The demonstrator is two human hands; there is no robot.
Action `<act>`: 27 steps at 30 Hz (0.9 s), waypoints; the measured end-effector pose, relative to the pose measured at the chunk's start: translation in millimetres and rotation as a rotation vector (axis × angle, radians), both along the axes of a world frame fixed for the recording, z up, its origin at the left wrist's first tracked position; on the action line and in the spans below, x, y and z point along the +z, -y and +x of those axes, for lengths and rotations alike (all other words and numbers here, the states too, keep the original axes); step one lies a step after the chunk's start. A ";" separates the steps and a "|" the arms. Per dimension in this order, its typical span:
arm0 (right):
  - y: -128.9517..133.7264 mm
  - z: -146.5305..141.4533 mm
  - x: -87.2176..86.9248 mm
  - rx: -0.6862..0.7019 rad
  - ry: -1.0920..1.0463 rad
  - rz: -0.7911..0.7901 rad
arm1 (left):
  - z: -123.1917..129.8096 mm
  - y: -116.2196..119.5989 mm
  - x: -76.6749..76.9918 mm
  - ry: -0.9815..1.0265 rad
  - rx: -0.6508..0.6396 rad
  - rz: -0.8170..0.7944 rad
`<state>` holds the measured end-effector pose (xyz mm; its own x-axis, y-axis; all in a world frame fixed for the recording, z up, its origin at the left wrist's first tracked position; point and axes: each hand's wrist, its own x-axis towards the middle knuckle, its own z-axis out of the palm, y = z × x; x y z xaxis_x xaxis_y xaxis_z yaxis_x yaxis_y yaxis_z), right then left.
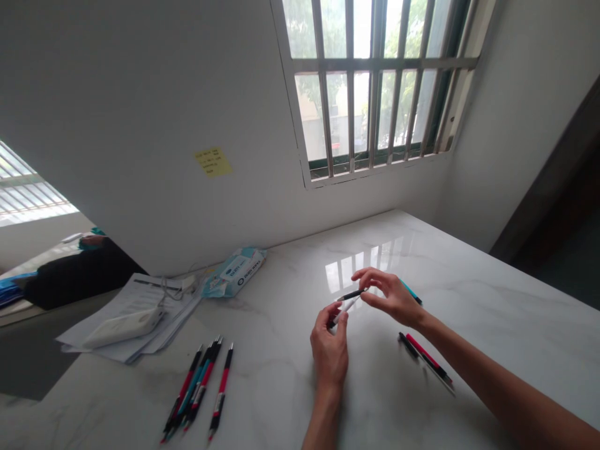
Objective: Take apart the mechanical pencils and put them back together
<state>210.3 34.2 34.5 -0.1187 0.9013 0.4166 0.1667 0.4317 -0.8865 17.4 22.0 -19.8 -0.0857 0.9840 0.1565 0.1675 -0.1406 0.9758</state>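
Note:
My left hand (330, 350) is closed around a slim white pen barrel (349, 305), tilted up toward the right. Just above it, a short black pen piece (350, 295) sits at the fingertips of my right hand (389, 297), which are pinched together. The two pieces lie close to each other; whether they touch I cannot tell. Behind my right hand a teal pen (411, 292) is partly hidden. Beneath my right forearm lie a red pen part (425, 354), a black pen piece (407, 345) and a thin white stick (438, 374).
Several red, teal and black pens (194, 387) lie bunched at the front left, with one red and black pen (221, 390) beside them. Farther back are papers (140, 294), a white device (124, 326) with a cable, and a wipes packet (237, 272) against the wall.

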 end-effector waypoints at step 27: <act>-28.1 21.1 -27.6 -0.212 -0.336 -0.342 | -1.6 -4.4 -2.0 0.059 0.038 -0.037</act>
<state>231.5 62.4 6.9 0.1703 0.9823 0.0777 -0.0994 0.0956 -0.9905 15.9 26.4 -21.8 -0.1310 0.9848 0.1141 0.1140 -0.0994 0.9885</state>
